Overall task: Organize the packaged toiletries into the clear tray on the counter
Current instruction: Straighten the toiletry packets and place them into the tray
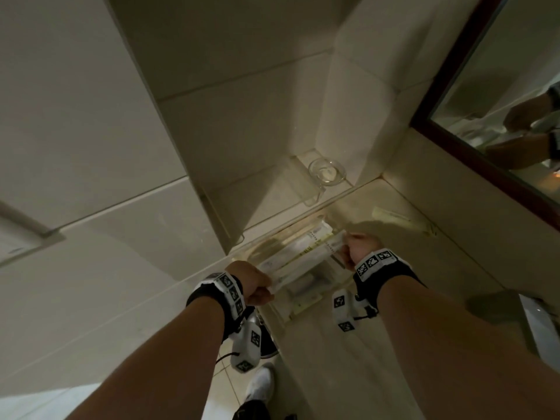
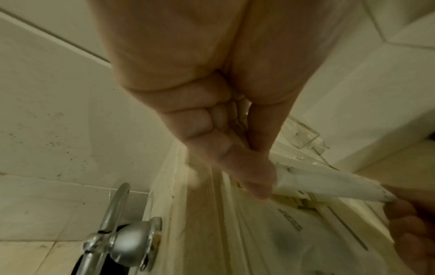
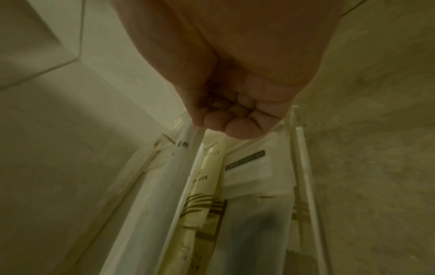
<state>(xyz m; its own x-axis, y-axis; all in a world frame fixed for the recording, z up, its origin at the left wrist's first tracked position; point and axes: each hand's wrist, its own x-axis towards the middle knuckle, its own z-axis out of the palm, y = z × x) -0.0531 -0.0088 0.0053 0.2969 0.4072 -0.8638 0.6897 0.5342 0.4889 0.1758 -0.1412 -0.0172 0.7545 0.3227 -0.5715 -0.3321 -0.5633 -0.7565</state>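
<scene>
A bundle of long white and pale-yellow toiletry packets (image 1: 298,257) is held level just above the clear tray (image 1: 281,317) on the counter. My left hand (image 1: 263,290) pinches the bundle's near-left end; in the left wrist view its fingers (image 2: 249,167) close round the white packets (image 2: 329,186). The bundle's far-right end is gripped by my right hand (image 1: 348,247), seen as a curled fist (image 3: 226,122) over the packets (image 3: 200,204) in the right wrist view. More packets lie flat inside the tray, whose clear wall (image 3: 305,167) shows beside them.
One loose packet (image 1: 394,216) lies on the counter beyond the tray. A glass dish (image 1: 327,171) sits on a clear shelf in the corner. A dark-framed mirror (image 1: 472,122) runs along the right, a sink edge (image 1: 539,316) lies at far right, and a chrome lever (image 2: 117,234) hangs below the counter.
</scene>
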